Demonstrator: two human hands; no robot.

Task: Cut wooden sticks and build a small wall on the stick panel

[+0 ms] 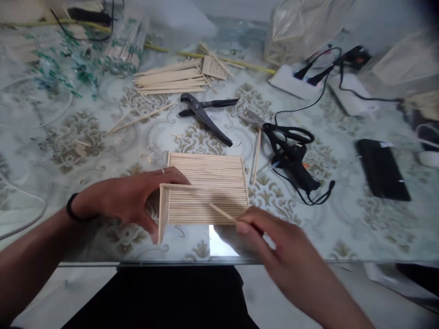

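Head view: left hand clasps the left end of the stick panel, fingers over the top, thumb beneath, against the raised side strip at that end. Panel lies flat near the middle of the desk's near edge, sticks running left to right. Right hand pinches a thin stick between thumb and forefinger; the stick's free end reaches over the panel's near right part. Whether it touches the surface cannot be told.

Behind the panel, toward mid-desk: black pliers. To the panel's right: scissors and a black glue gun, close together, cord trailing. Phone toward the right edge, face up. Loose stick pile toward the far edge, well apart from the hands. White power strip at far right, plugs inserted
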